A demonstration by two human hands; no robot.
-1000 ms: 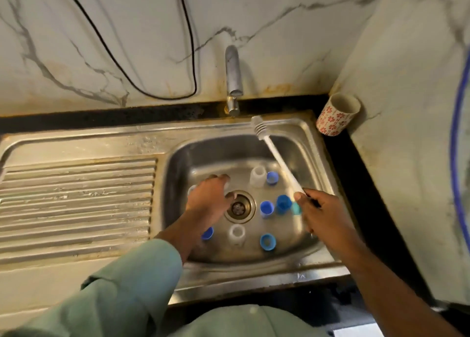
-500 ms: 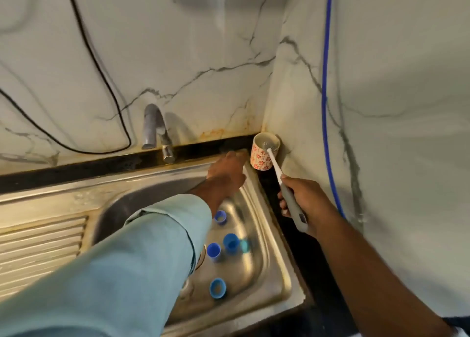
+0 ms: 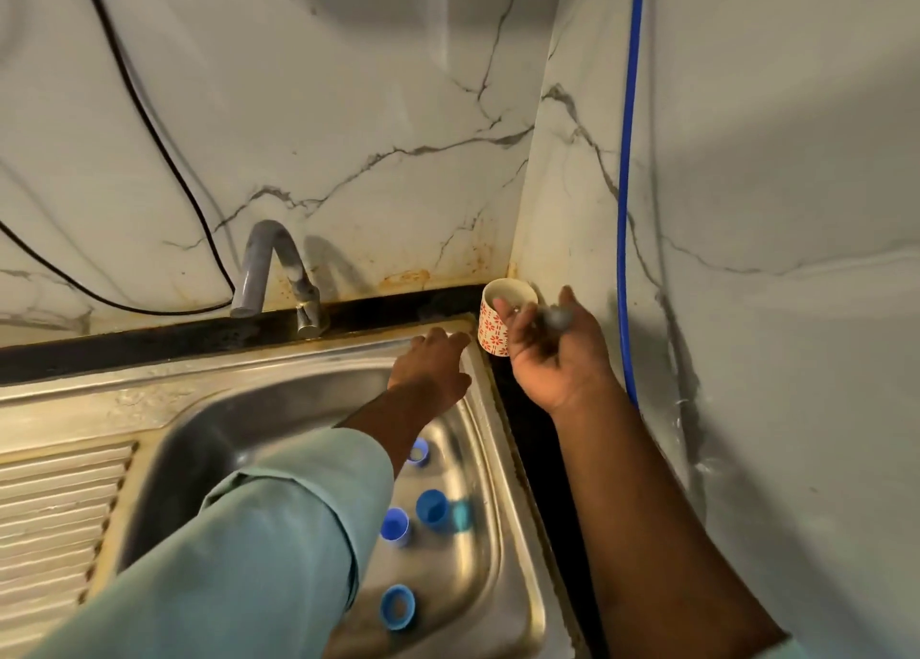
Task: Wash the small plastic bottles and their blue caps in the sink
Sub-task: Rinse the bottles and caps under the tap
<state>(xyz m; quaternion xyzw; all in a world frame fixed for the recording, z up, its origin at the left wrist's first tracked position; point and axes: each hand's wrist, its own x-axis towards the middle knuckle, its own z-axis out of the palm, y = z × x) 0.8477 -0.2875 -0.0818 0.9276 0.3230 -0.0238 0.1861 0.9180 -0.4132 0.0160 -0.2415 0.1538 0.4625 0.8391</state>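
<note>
Right hand [image 3: 552, 355] grips blurry grey brush handle [image 3: 557, 317] over flowered cup [image 3: 498, 325], fingers curled round it. Left hand [image 3: 433, 365] flat on sink [image 3: 513, 534] corner, fingers straight. Blue caps [image 3: 432, 508] lie in basin at 6 o'clock from both hands. Left hand nearer. Bottles hidden under sleeve [image 3: 279, 549].

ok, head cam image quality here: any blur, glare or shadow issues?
Head view: motion blur smears the right hand and the grey handle it holds at the patterned cup; left hand softer too. Warm glare on the sink wall beside the blue caps. Broad shadow on the wall top centre. Wide-angle bending at the edges.
</note>
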